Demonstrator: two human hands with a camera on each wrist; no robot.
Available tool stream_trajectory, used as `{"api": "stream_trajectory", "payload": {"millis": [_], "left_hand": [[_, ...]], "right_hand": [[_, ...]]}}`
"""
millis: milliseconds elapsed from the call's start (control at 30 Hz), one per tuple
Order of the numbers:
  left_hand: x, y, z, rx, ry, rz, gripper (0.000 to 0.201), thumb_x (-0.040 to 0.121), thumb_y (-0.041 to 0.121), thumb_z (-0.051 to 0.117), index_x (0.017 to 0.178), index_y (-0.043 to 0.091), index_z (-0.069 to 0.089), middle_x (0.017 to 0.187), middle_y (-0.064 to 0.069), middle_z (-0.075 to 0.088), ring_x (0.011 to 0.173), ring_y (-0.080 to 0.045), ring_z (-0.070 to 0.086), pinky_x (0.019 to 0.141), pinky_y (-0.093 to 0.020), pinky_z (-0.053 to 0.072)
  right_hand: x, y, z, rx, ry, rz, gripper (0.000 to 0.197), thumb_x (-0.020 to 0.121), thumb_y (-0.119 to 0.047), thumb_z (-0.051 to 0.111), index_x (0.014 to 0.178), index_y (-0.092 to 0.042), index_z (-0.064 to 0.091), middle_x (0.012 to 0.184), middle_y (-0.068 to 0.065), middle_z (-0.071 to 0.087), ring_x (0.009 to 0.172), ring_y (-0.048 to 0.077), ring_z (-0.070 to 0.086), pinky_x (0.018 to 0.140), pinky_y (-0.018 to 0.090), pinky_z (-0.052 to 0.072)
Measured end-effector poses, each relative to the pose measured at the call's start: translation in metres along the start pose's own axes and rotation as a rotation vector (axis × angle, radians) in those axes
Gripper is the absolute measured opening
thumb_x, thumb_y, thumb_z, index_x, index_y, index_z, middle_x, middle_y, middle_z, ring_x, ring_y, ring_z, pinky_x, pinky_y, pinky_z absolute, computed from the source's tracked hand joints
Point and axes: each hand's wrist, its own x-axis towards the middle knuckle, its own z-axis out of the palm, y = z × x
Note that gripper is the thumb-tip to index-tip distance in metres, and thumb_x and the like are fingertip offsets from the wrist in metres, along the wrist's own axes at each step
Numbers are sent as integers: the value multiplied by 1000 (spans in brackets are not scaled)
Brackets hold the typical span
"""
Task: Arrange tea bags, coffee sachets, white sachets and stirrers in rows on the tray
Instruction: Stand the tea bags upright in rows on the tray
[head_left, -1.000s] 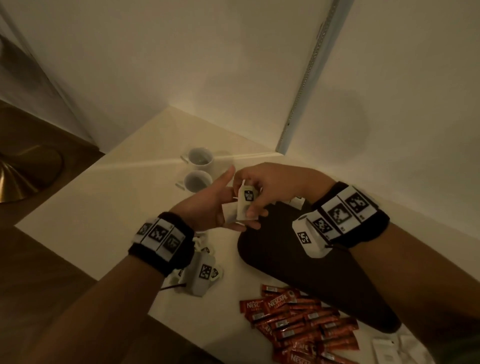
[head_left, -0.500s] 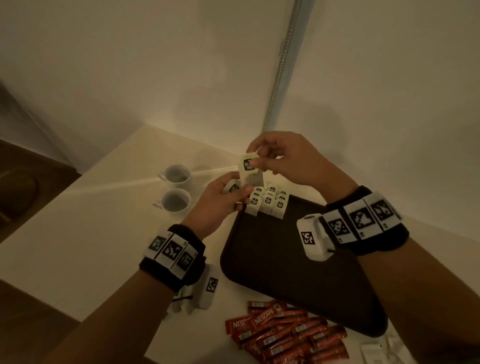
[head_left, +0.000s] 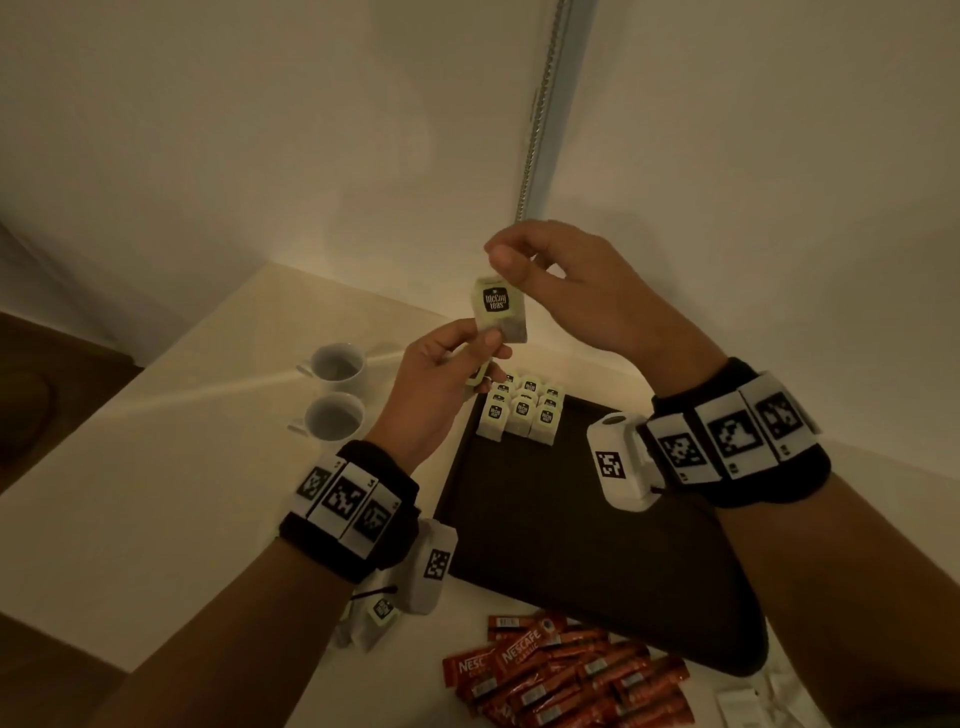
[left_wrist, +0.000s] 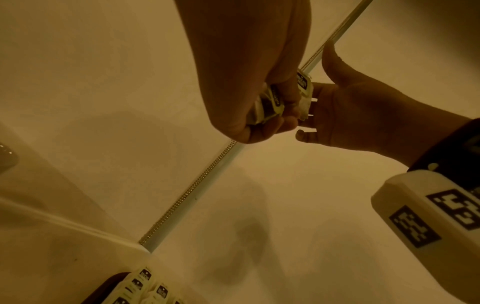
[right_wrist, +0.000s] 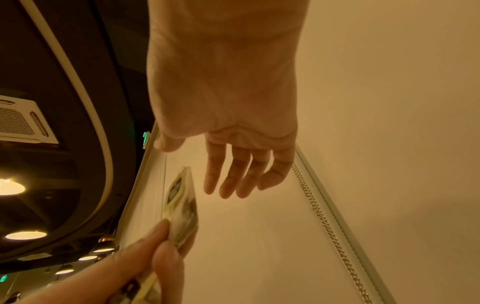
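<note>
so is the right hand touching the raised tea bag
Apart. The right wrist view shows the right hand with loose fingers and clear wall between them and the tea bag, which the left hand pinches.

A pale tabletop (head_left: 156, 467) is carrying a dark tray (head_left: 571, 545) at lower centre of the head view. Two white cups (head_left: 335, 389) are sitting left of the tray. Red coffee sachets (head_left: 561, 675) are lying piled along the bottom edge, white sachets (head_left: 737, 701) just right of them, loose tea bags (head_left: 379, 613) at the tray's lower left.
</note>
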Motion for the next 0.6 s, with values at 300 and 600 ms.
{"api": "stream_trajectory", "payload": {"millis": [300,600], "left_hand": [[1,-3,-1,-27,20,2,11,80,25,61,85,22,70,75,2,66,61,-11,56,58,-19,45],[0,-2,1,-114,23,-30,11,80,23,60,79,23,71,73,1,65,61,-13,54,59,-20,46]], "right_hand": [[-1,12,5,-28,52,-38,11,79,-36,71,82,-27,68,84,-11,62,79,5,57,68,10,40],[-1,14,6,-59,25,-71,22,83,-34,68,77,-13,66,71,-8,62,71,8,57,68,20,44]]}}
